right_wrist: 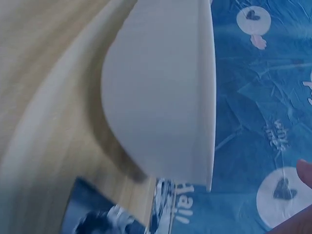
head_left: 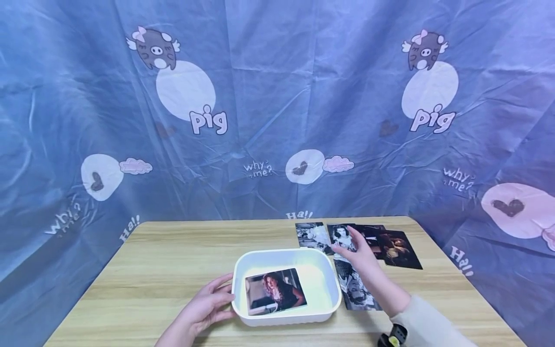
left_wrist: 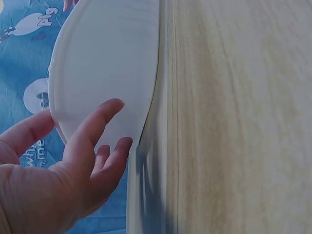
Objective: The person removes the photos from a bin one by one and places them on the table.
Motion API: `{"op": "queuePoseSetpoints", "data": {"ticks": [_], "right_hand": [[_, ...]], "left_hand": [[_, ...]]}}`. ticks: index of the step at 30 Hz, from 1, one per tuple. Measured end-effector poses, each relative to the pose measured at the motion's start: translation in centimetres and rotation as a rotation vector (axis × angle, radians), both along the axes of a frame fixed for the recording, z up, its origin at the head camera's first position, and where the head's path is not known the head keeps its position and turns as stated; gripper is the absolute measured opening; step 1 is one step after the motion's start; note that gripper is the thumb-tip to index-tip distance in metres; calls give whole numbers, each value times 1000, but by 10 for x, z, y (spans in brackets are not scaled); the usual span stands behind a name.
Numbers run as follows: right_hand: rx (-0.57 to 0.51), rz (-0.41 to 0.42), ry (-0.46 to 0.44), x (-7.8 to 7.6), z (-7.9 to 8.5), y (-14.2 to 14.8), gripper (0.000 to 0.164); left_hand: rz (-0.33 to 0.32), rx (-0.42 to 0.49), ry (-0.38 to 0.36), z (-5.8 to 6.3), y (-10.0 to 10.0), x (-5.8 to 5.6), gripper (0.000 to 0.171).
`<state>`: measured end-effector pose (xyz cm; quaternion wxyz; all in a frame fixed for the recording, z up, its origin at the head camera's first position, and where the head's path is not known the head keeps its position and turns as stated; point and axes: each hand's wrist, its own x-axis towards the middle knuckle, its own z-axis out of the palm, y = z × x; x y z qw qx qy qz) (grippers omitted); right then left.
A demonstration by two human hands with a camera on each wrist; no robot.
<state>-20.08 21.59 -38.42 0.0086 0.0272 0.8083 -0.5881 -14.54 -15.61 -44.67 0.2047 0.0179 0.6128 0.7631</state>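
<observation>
A white plastic basin [head_left: 288, 319] stands near the table's front, with one colour photo card [head_left: 277, 291] of a person lying flat inside. My left hand [head_left: 208, 306] rests against the basin's left side. In the left wrist view that hand [left_wrist: 80, 163] has its fingers spread, touching the outer wall without curling round it. Over several photo cards at the right, my right hand [head_left: 366, 262] hovers with thumb and fingers apart, nearest a black-and-white portrait card [head_left: 339, 234]. Nothing shows between its fingers. Only a small part of the right hand [right_wrist: 295, 214] appears in the right wrist view.
Another black-and-white card [head_left: 310, 235] lies behind the basin. A dark card [head_left: 402, 250] is at the far right, and one more black-and-white card [head_left: 353, 291] lies beside the basin. The wooden table [head_left: 173, 250] ends at a blue printed curtain [head_left: 260, 96].
</observation>
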Motion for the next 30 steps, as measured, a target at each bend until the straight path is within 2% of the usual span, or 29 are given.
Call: {"op": "queuePoseSetpoints", "data": {"ticks": [6,9,11,16,20,26,30], "right_hand": [[18,81,22,-14,-7,-29,84],[56,156,48,-20,-12,-43,83],[87,228,65,-24,-16,-51,81],[199,488,143,-32,-20,-64,68],[243,610,217,-36,-22,-69,56],[284,737,182,-37,-28,-75,49],[355,753,166,-38,-36,-79,52]], "left_hand": [[1,3,-8,0,0,2,81],[2,2,-8,1,0,1,81],[-1,5,-6,1,0,1,81],[-9,17,-2,1,-1,0,81],[-12,16,-6,2,0,0,81],[-10,6,-6,3,1,0,81],[-10,3,-3,5,0,-1,82]]}}
